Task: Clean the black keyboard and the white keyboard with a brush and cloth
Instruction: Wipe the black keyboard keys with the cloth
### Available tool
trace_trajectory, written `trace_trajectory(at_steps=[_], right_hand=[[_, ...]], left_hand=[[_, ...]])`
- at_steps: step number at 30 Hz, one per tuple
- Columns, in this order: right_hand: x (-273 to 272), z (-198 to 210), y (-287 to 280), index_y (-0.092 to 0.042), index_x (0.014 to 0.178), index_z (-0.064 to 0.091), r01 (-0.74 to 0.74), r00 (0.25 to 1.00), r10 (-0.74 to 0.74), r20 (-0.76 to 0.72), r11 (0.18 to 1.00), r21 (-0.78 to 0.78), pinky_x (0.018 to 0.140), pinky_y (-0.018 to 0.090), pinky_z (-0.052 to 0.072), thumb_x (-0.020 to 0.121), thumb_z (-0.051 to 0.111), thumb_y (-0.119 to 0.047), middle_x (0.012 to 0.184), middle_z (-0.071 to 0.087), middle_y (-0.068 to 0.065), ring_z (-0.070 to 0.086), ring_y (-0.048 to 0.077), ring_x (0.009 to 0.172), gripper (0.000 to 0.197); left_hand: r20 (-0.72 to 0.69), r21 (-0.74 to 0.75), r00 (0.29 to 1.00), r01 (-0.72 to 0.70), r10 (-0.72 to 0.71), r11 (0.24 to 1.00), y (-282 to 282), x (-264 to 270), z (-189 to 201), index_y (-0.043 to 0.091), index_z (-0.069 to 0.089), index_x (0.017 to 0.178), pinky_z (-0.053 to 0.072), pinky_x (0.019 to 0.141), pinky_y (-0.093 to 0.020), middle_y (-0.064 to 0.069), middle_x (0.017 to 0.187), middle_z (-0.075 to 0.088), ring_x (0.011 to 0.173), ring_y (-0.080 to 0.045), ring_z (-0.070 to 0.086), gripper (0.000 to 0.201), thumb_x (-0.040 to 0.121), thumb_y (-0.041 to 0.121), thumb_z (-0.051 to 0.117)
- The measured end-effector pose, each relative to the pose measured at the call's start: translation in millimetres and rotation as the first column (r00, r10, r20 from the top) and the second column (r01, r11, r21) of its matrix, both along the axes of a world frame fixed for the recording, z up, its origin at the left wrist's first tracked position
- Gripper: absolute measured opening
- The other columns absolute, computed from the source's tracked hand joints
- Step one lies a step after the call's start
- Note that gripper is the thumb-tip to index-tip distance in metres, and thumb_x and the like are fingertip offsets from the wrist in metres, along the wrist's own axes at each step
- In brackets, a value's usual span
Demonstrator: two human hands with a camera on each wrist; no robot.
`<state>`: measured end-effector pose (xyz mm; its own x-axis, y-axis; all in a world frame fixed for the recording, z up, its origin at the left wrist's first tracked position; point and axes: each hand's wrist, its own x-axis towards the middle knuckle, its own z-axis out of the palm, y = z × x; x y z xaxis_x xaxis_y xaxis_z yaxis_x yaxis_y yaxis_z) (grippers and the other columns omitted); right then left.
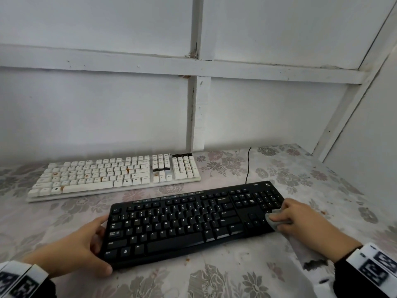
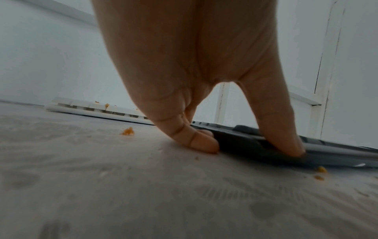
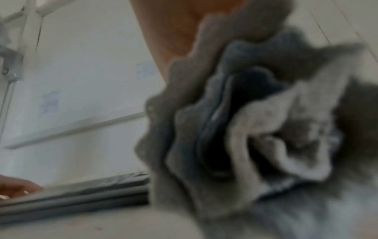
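Note:
The black keyboard (image 1: 189, 220) lies slanted on the flowered tablecloth in front of me. My left hand (image 1: 86, 246) grips its left end, thumb at the front corner and fingers at the far corner; the left wrist view shows the fingertips (image 2: 204, 143) against the dark keyboard edge (image 2: 255, 145). My right hand (image 1: 300, 218) holds a bunched grey cloth (image 1: 275, 218) pressed on the keyboard's right end near the arrow keys; the cloth (image 3: 255, 121) fills the blurred right wrist view. The white keyboard (image 1: 116, 175), stained with orange-brown spots, lies behind at the left. No brush is in view.
The black keyboard's cable (image 1: 248, 166) runs back toward the white panelled wall (image 1: 107, 104). Orange crumbs (image 2: 127, 131) lie on the tablecloth (image 1: 236, 276) near the left hand and by the front edge. A second wall closes the right side.

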<state>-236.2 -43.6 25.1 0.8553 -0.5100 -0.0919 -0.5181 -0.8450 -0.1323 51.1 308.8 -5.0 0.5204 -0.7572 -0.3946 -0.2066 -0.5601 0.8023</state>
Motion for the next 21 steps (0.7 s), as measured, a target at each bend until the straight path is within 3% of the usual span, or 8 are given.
trace_trajectory(at_steps=[3, 6, 8, 10, 15, 18, 21], right_hand=[[-10.9, 4.8, -15.9, -0.028, 0.070, 0.064, 0.102, 0.994, -0.104, -0.038, 0.993, -0.053, 0.058, 0.015, 0.030, 0.084, 0.063, -0.027, 0.080, 0.038, -0.010, 0.040, -0.001, 0.068, 0.015], [-14.9, 10.5, -23.8, -0.027, 0.051, 0.036, 0.141, 0.986, -0.148, -0.072, 0.985, -0.096, 0.053, 0.019, 0.027, 0.083, 0.062, -0.022, 0.075, 0.033, -0.008, 0.036, 0.002, 0.062, 0.041], [-10.8, 15.1, -19.5, -0.021, 0.056, 0.046, 0.147, 0.985, -0.157, -0.074, 0.981, -0.128, 0.052, 0.020, 0.028, 0.086, 0.058, -0.021, 0.075, 0.030, -0.007, 0.035, 0.003, 0.061, 0.033], [-2.3, 18.1, -11.8, -0.017, 0.074, 0.064, 0.097, 0.994, -0.103, -0.033, 0.986, -0.135, 0.057, 0.017, 0.033, 0.086, 0.058, -0.020, 0.076, 0.032, -0.007, 0.038, 0.004, 0.062, 0.014], [29.3, 16.9, 20.1, -0.023, 0.100, 0.073, -0.097, 0.994, 0.092, 0.063, 0.991, 0.094, 0.066, 0.009, 0.033, 0.089, 0.060, -0.027, 0.091, 0.044, -0.007, 0.042, 0.000, 0.075, 0.018], [41.6, 9.6, 30.3, -0.019, 0.089, 0.071, -0.186, 0.982, 0.187, 0.008, 0.977, 0.100, 0.065, 0.008, 0.031, 0.089, 0.057, -0.023, 0.085, 0.036, -0.011, 0.040, -0.002, 0.073, 0.014], [37.5, 4.8, 31.1, -0.021, 0.067, 0.051, -0.193, 0.980, 0.194, -0.035, 0.980, 0.042, 0.061, 0.012, 0.030, 0.091, 0.052, -0.022, 0.081, 0.030, -0.011, 0.036, -0.003, 0.069, 0.024]], left_hand=[[0.003, 0.011, 1.000, 0.005, -0.005, 1.000, -1.0, -0.7, 1.1, 0.036, 0.041, 0.109, 0.048, 0.059, -0.022, -0.006, 0.103, 0.051, 0.067, -0.016, 0.052, 0.122, -0.002, 0.040, 0.090], [0.020, 0.011, 1.000, 0.000, 0.000, 1.000, -1.0, 1.7, -0.8, 0.035, 0.037, 0.114, 0.047, 0.058, -0.020, -0.007, 0.102, 0.052, 0.065, -0.015, 0.052, 0.130, -0.005, 0.044, 0.088], [0.016, 0.000, 1.000, -0.008, 0.008, 1.000, -0.8, 2.1, -1.8, 0.033, 0.038, 0.115, 0.047, 0.058, -0.022, -0.008, 0.102, 0.052, 0.064, -0.015, 0.052, 0.131, -0.006, 0.046, 0.087], [0.009, -0.008, 1.000, -0.011, 0.011, 1.000, -0.6, 1.8, -2.5, 0.034, 0.038, 0.115, 0.047, 0.058, -0.024, -0.009, 0.102, 0.052, 0.064, -0.016, 0.052, 0.131, -0.006, 0.045, 0.088], [0.022, -0.002, 1.000, -0.014, 0.014, 1.000, 0.2, 4.5, -3.8, 0.035, 0.032, 0.121, 0.047, 0.059, -0.024, -0.007, 0.103, 0.053, 0.063, -0.015, 0.053, 0.137, -0.003, 0.045, 0.089], [0.018, -0.021, 1.000, -0.021, 0.021, 1.000, 0.2, 4.1, -3.9, 0.035, 0.037, 0.117, 0.048, 0.057, -0.025, -0.009, 0.103, 0.055, 0.059, -0.012, 0.054, 0.131, -0.004, 0.044, 0.089], [0.003, -0.027, 1.000, -0.025, 0.025, 0.999, 0.2, 3.7, -3.8, 0.034, 0.039, 0.114, 0.049, 0.056, -0.024, -0.009, 0.103, 0.054, 0.057, -0.010, 0.054, 0.128, -0.004, 0.043, 0.089]])
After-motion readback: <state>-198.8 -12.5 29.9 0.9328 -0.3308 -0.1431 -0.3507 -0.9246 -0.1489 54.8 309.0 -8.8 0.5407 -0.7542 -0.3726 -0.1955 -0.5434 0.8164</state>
